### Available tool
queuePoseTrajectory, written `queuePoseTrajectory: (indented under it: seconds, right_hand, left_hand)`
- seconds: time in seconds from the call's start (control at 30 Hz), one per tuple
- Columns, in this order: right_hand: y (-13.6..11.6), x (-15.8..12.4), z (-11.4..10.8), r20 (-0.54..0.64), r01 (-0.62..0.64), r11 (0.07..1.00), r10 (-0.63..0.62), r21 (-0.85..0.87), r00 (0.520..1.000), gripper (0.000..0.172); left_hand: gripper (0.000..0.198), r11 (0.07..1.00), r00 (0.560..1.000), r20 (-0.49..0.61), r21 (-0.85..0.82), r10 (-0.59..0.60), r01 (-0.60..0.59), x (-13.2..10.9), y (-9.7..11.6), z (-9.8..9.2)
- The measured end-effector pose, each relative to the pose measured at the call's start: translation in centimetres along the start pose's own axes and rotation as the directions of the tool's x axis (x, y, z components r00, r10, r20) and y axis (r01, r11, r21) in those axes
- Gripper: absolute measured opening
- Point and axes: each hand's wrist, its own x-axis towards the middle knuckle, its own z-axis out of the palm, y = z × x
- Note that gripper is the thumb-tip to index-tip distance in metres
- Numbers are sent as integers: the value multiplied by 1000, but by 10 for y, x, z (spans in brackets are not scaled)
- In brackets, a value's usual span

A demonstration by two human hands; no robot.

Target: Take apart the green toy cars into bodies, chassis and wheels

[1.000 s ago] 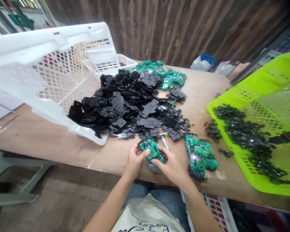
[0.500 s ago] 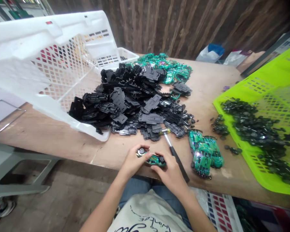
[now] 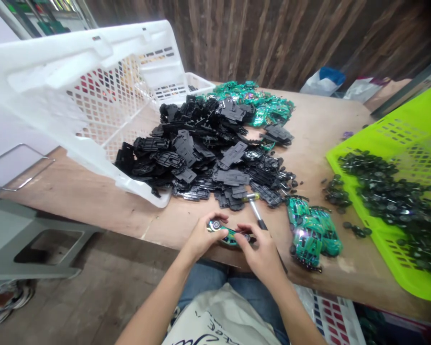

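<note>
Both hands grip one green toy car (image 3: 229, 237) above the front edge of the table, its side with the wheels turned up toward me. My left hand (image 3: 204, 235) is closed around the left end, by a wheel with a pale hub. At the right end, my right hand (image 3: 255, 244) pinches the car and partly covers the other wheel. Just beyond my right hand lies a hammer (image 3: 253, 203) with a yellowish head and a black handle, partly hidden by that hand. Several green toy cars (image 3: 311, 235) rest on the table to the right.
Black toy car bases (image 3: 197, 148) spill in a heap from a tipped white basket (image 3: 129, 96). Green car shells (image 3: 269, 103) are piled behind them. A lime-green basket (image 3: 384, 258) at right holds black wheels on axles (image 3: 384, 191). A grey stool (image 3: 50, 239) stands at left.
The view has shifted slightly, so the scene sits further right. My right fingers have moved along the car's right end and now cover more of it. The left hand keeps its grip.
</note>
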Motion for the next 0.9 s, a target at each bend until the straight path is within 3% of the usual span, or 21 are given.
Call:
queuePoseTrajectory:
  seconds: [0.13,0.23,0.37,0.47,0.57,0.63,0.7,0.77,0.8,0.83,0.9]
  right_hand:
    - [-2,26,3,89,-151,986,145,70,985,23]
    - [0,34,3,122,-189,973,174,129,977,25]
    - [1,15,-1,133,6,998,-14,58,991,18]
    - [1,-6,0,24,193,974,-192,-117,981,19]
    - [1,-10,3,-37,259,951,-268,-170,963,13]
    - [2,-4,1,-22,182,974,-187,-138,982,12]
    - [4,7,-3,82,-4,1000,4,8,997,15]
    - [6,17,-9,290,-228,944,155,237,944,24]
    - [8,21,-11,385,-308,895,174,322,907,29]
    - [8,24,-13,433,-343,867,169,362,885,33]
    - [8,25,-17,358,-273,911,154,310,921,36]
  left_hand:
    - [38,999,999,45,49,9,-12,1,0,-2]
    - [38,998,999,50,57,-16,13,0,0,-2]
    - [28,999,999,-15,13,-52,53,-1,0,1]
    - [26,1000,1000,-22,10,-21,21,-1,-4,3]
    - [24,998,999,-28,58,23,-21,0,-6,1]
    - [26,994,998,-3,94,63,-63,-3,-5,-3]
    - [48,976,984,69,138,161,-169,-9,0,-9]
    - [77,923,942,171,213,287,-320,-16,6,-15]
    - [79,889,920,214,261,327,-377,-19,9,-17]
    - [70,859,909,241,313,341,-405,-21,10,-18]
    - [42,820,920,243,424,306,-385,-21,10,-18]
